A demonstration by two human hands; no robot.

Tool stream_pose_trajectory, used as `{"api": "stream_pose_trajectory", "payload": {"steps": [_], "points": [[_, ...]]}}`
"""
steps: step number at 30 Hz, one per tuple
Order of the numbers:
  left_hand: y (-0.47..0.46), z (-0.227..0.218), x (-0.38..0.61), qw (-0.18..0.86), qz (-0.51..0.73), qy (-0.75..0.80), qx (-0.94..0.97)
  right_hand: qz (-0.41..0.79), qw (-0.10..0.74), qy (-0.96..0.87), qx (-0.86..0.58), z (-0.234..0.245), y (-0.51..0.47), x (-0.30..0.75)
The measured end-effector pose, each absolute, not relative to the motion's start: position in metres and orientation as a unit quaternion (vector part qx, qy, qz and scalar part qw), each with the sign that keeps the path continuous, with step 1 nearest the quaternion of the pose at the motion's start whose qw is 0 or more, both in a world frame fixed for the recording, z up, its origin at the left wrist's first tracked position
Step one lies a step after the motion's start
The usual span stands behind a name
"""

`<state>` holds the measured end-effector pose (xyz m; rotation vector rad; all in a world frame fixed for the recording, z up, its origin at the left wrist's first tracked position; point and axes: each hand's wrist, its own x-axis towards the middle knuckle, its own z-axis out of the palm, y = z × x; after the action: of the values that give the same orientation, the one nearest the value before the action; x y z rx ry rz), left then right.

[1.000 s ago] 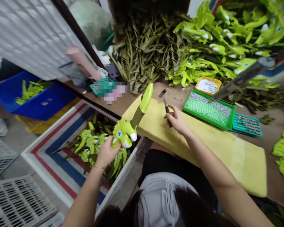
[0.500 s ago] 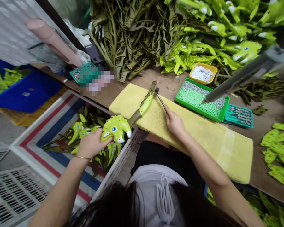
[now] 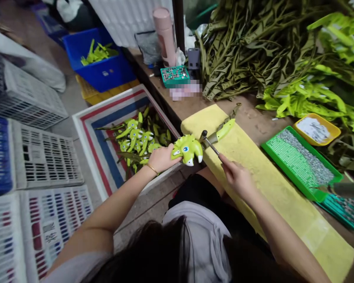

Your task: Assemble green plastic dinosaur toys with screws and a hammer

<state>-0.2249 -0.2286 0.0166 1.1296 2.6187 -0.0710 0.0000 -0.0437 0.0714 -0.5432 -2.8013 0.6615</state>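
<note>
My left hand (image 3: 161, 159) is closed around the back of a lime-green toy dinosaur (image 3: 185, 146), gripping its horned head with blue eye and white horn tips. The toy's olive and green body stretches away over the near-left end of a yellow padded board (image 3: 253, 177). In my right hand (image 3: 238, 177) is a thin-handled hammer (image 3: 212, 146), its dark head over the toy's neck, just behind the dinosaur head. Whether the hammer touches the toy, I cannot tell. Below and left, a striped-lined bin (image 3: 98, 157) holds several similar toys.
Olive plastic parts (image 3: 253, 43) and lime-green parts (image 3: 309, 94) are heaped at the back. A green tray (image 3: 301, 165) of small metal pieces and a yellow dish (image 3: 332, 135) stand on the right. Plastic crates (image 3: 47, 157) and a blue bin (image 3: 106, 76) are at left.
My view has swung left, so the bench appears further right. The hammer head has moved from the toy's far end back to the neck by the dinosaur head. My left hand keeps its hold.
</note>
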Motion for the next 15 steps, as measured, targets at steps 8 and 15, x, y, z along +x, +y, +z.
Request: {"api": "stream_pose_trajectory", "payload": {"steps": [8,15], "points": [[-0.238,0.001,-0.222,0.097,0.014,0.909,0.406,0.312,0.148,-0.908,-0.236,0.072,-0.059,-0.002],[-0.248,-0.026,-0.223,-0.025,0.138,0.911,0.388,0.318,0.349,-0.821,-0.322,0.082,-0.047,0.026]]}}
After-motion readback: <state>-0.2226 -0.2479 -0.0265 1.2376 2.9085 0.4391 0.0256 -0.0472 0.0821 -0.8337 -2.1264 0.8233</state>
